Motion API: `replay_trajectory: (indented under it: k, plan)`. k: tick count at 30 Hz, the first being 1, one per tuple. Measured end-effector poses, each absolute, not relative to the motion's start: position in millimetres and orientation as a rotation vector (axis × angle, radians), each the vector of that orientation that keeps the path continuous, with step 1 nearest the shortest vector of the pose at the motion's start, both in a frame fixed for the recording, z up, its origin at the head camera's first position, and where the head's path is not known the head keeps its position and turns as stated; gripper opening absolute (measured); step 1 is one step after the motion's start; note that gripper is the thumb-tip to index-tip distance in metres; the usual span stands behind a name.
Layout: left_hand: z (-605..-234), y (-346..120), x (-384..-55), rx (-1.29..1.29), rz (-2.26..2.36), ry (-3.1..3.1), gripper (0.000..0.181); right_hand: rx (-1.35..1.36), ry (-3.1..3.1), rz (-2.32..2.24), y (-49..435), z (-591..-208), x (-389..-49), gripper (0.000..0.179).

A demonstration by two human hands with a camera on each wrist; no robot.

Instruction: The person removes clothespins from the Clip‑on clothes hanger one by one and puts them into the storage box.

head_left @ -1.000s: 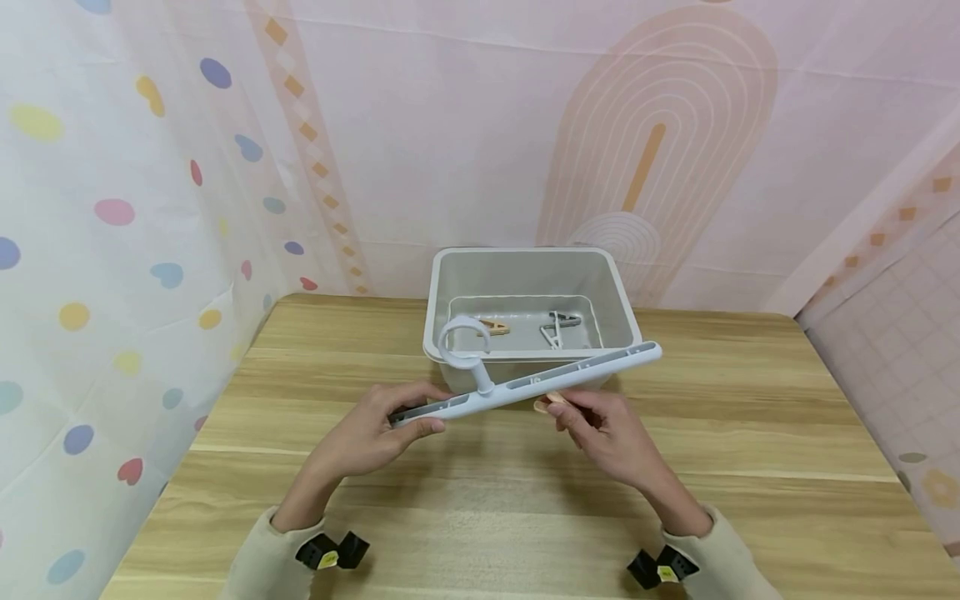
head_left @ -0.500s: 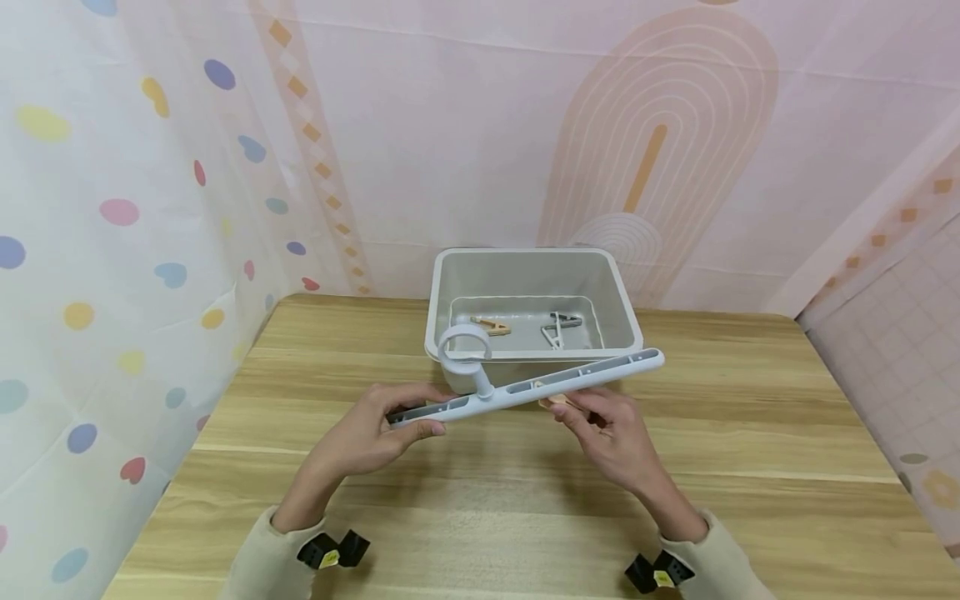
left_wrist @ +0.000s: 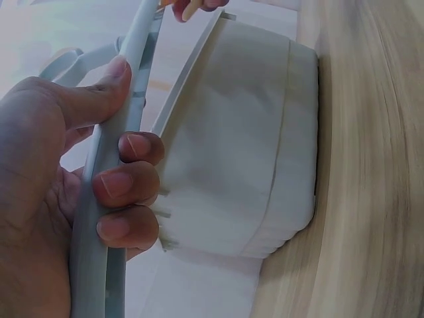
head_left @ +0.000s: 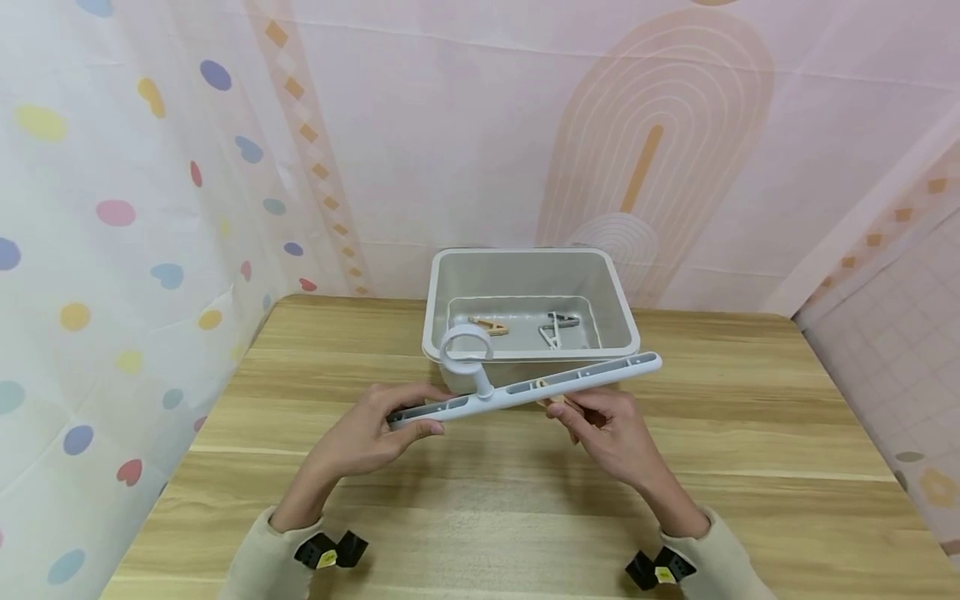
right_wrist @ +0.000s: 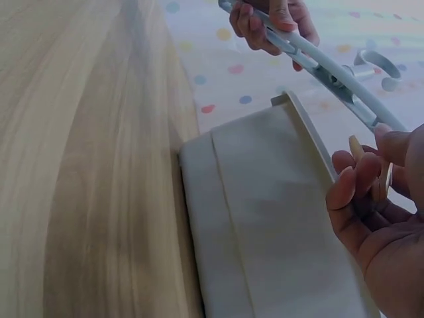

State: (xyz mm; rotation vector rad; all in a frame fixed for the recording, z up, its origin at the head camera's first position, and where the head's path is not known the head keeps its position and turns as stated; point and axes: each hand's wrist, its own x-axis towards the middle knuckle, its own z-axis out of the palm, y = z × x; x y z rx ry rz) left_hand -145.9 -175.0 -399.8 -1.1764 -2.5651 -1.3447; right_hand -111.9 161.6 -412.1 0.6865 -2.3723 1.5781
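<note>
A pale blue-grey plastic hanger [head_left: 517, 393] is held aloft in front of the bin, its bar sloping up to the right and its hook standing up. My left hand [head_left: 375, 429] grips the left end of the bar, thumb on the near side; in the left wrist view the curled fingers [left_wrist: 126, 185] wrap round it. A light orange clothespin [head_left: 553, 397] is pinched in my right hand [head_left: 611, 429] just under the bar, right of the hook. Its tip shows within the bar's slot. The right wrist view shows part of the clothespin [right_wrist: 384, 175] between thumb and fingers.
A grey plastic bin [head_left: 529, 258] stands at the back of the wooden table [head_left: 480, 525], directly behind the hanger. Inside lie an orange clothespin [head_left: 491, 327], a white one [head_left: 551, 335] and a dark grey one [head_left: 566, 320]. Patterned cloth [head_left: 450, 125] hangs behind.
The right hand has tilted the clothespin up against the bar, and its tip now shows in the slot. The hanger's right end has dropped slightly. My left hand keeps its hold.
</note>
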Motion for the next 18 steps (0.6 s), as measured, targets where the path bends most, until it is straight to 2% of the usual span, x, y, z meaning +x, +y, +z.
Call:
replay_trajectory:
  k: [10,18]
  plan:
    - [-399.6,-177.3,-145.9,-1.12,-1.337,-2.609,0.029,0.663,-2.385,1.575,161.9,-414.6,-108.8,0.021]
    - [-399.6,-178.4,-146.6,-1.115,-1.31,-2.626,0.028,0.632,-2.45,1.514,165.5,-413.3,-107.2,0.017]
